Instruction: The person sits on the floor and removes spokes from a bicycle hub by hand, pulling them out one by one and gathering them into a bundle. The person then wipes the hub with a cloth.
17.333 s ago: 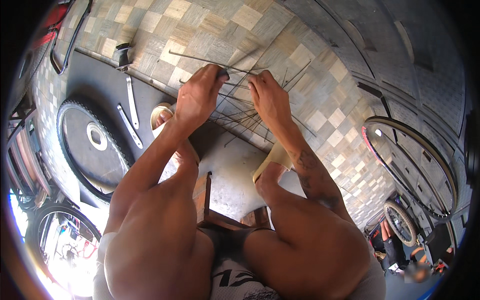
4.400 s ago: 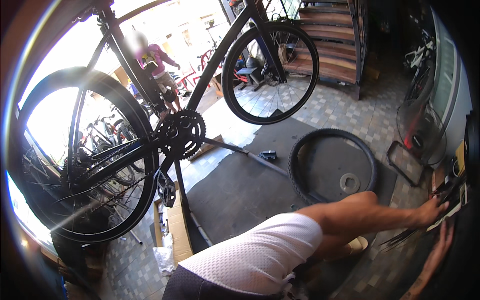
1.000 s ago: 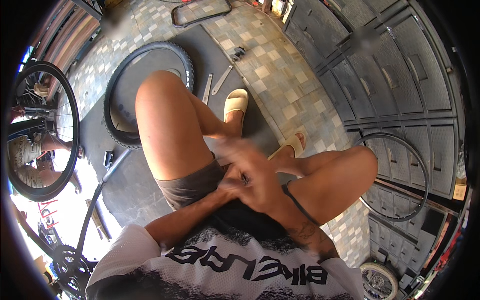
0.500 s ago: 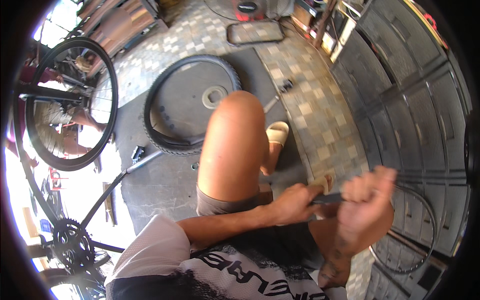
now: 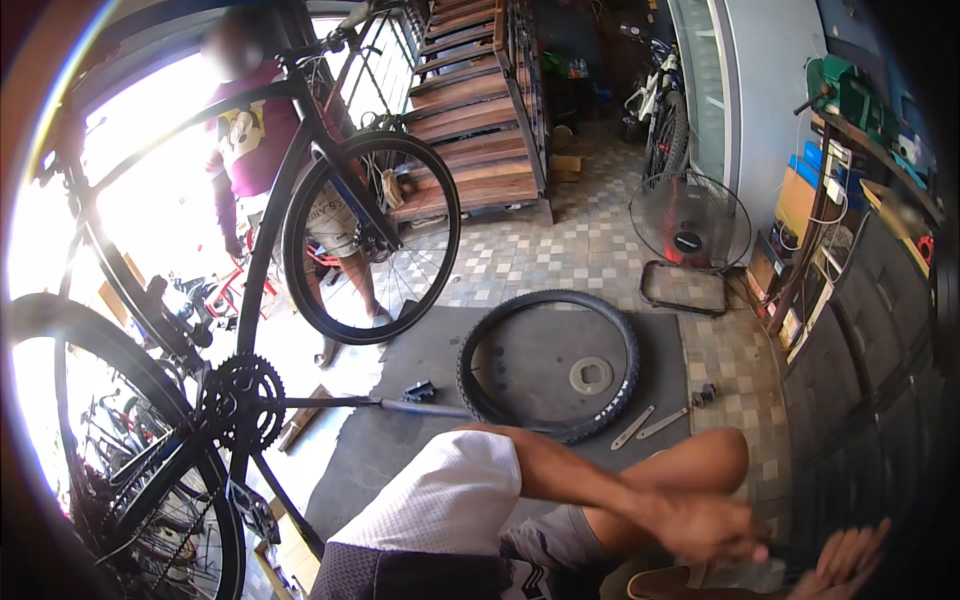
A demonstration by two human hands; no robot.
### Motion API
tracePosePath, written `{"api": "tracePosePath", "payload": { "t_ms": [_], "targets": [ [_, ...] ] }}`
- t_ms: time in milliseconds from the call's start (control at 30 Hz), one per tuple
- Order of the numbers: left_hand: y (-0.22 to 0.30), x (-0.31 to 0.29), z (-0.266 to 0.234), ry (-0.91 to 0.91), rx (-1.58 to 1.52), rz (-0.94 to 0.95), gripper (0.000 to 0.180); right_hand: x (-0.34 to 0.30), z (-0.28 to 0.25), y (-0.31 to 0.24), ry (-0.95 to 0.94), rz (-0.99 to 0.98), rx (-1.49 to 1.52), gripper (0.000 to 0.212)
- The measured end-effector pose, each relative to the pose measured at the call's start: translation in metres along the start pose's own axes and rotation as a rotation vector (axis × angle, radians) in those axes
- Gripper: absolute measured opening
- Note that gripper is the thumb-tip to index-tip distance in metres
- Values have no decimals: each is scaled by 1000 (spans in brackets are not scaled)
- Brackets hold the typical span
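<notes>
At the lower right, my left hand (image 5: 700, 525) reaches across my legs, its fingers curled and blurred around the end of a dark strip (image 5: 790, 552). Close beside it, my right hand (image 5: 850, 555) has its fingers bent over the other end; shadow hides most of what lies under them. The strip's kind is too dark to make out. Ahead of my knees, a knobby bicycle tyre (image 5: 631, 350) lies on a dark mat (image 5: 410, 450). A pale flat ring (image 5: 577, 378) sits inside the tyre's circle. Two flat levers (image 5: 632, 427) rest beside it.
On my left a black bicycle (image 5: 262, 225) is held up on a stand (image 5: 425, 408). Pedals (image 5: 704, 394) lie on the mat and near its edge. A person (image 5: 250, 150) stands behind the bicycle. Dark drawers (image 5: 850, 350) line the right; a fan (image 5: 690, 225) stands farther off.
My view has swung up and left, bringing in the bicycle, stairs and standing person. Both hands now appear lower and farther right, still close together at the dark strip.
</notes>
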State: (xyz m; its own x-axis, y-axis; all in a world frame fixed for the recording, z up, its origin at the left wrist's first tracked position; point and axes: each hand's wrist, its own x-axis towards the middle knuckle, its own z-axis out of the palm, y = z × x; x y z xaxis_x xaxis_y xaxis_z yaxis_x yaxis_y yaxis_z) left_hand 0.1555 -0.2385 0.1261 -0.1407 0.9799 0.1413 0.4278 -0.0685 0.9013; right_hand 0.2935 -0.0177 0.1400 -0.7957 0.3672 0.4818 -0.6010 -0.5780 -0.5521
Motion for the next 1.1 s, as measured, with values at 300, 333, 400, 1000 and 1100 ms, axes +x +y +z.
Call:
{"api": "tracePosePath", "payload": {
  "t_ms": [300,333,400,1000,1100],
  "targets": [
    [-269,-59,-54,621,197,-514,41,-97,-22,-36,326,232,-1064,48],
    [-314,-71,-40,621,165,-622,48,-116,-21,-48,410,251,-1100,39],
    [-396,-97,-8,433,425,-824,61,-149,-14,-76,580,249,-1196,29],
    [-509,-110,56,48,935,-938,43,-128,42,-159,866,-1146,-1856,22],
    [-499,-50,68,-79,847,-793,43,-140,52,-99,448,-1110,-1560,22]
  ]
}}
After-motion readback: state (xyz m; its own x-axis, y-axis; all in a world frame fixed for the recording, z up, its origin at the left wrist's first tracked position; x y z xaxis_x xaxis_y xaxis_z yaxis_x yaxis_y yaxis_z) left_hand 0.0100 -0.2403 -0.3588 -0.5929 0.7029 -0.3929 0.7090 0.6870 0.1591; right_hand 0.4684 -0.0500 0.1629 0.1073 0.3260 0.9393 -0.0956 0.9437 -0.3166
